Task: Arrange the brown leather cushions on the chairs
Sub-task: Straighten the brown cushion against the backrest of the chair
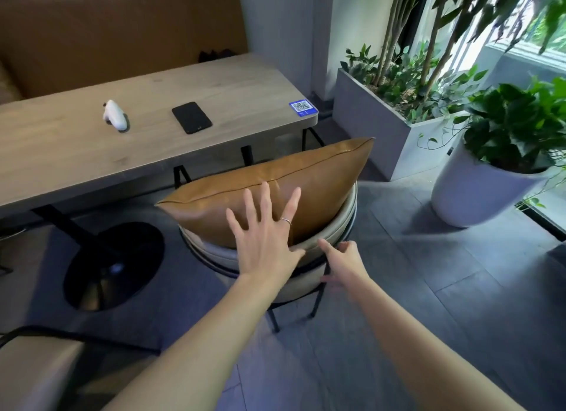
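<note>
A brown leather cushion point(309, 183) stands on edge on a round beige chair point(344, 223) with a black metal frame, leaning against its curved backrest. My left hand point(266, 236) lies flat against the cushion's near face, fingers spread, with a ring on one finger. My right hand point(343, 262) is lower and to the right, its fingers curled around the black frame rod at the chair's back rim.
A long wooden table point(76, 153) stands beyond the chair, carrying a white controller point(116, 115), a black phone point(191, 117) and a QR sticker point(302, 107). A brown bench back point(122, 30) is behind it. A grey planter point(376, 125) and a white pot point(477, 190) stand to the right. Another chair point(36, 364) sits lower left.
</note>
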Demonstrator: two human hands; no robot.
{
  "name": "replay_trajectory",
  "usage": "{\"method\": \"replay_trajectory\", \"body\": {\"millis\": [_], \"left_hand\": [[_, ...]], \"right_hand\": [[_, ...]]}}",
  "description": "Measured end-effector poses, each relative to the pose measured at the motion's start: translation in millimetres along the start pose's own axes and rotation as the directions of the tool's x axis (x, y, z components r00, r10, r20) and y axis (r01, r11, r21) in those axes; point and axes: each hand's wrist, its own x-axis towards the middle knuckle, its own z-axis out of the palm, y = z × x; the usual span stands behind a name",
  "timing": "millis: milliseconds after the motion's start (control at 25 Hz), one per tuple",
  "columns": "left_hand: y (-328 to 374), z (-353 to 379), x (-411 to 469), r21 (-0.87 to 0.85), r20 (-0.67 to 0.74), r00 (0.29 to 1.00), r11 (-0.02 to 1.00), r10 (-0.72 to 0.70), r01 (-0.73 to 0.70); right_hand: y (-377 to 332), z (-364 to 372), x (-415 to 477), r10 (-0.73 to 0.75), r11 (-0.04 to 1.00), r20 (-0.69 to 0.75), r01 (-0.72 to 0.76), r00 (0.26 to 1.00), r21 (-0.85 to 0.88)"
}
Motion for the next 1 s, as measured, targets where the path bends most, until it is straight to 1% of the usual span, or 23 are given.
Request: {"method": "replay_trajectory", "body": {"millis": [40,120,240,320,400,560,680,760,840,880,920,960,1000], "left_hand": [[12,3,5,-0.013,0.014,1.0,1.0,-0.003,0.004],[32,13,16,-0.033,0.056,0.997,0.998,-0.058,0.06],[53,25,27,0.026,0.097,0.983,0.988,-0.153,0.151],[57,33,30,0.069,0.095,0.976,0.979,-0.197,0.191],[58,36,32,0.116,0.087,0.974,0.973,-0.208,0.198],[55,41,33,0.136,0.089,0.972,0.969,-0.219,0.206],[51,45,34,0.135,0.053,0.973,0.967,-0.225,0.217],[55,42,34,0.171,0.046,0.973,0.961,-0.227,0.216],[59,36,37,0.212,0.043,0.972,0.953,-0.232,0.218],[62,30,43,0.214,0.015,0.972,0.95,-0.235,0.226],[67,24,51,0.197,-0.021,0.973,0.953,-0.229,0.229],[71,20,59,0.182,-0.053,0.977,0.961,-0.204,0.211],[76,18,69,0.176,-0.055,0.984,0.968,-0.17,0.177]], "right_hand": [[-3,-17,11,-0.016,1.0,-0.014,0.016,1.0,-0.011],[-13,-40,35,-0.052,0.998,-0.008,0.052,0.999,-0.032],[-29,-58,66,-0.05,0.997,0.067,0.054,0.996,-0.062],[-43,-62,80,-0.091,0.983,0.071,0.1,0.993,-0.153],[-55,-58,96,-0.123,0.958,0.067,0.136,0.99,-0.252],[-73,-51,119,-0.051,0.966,0.08,0.07,0.996,-0.249],[-82,-54,120,-0.029,0.957,0.088,0.053,0.996,-0.286],[-84,-55,128,0.029,0.961,0.127,0.007,0.991,-0.276],[-83,-56,131,0.088,0.972,0.203,-0.039,0.975,-0.232],[-81,-56,136,0.083,0.977,0.215,-0.037,0.973,-0.209],[-80,-56,138,0.066,0.981,0.196,-0.028,0.978,-0.193],[-80,-54,140,0.047,0.983,0.182,-0.013,0.982,-0.184],[-79,-53,141,0.035,0.985,0.169,-0.004,0.985,-0.175]]}}
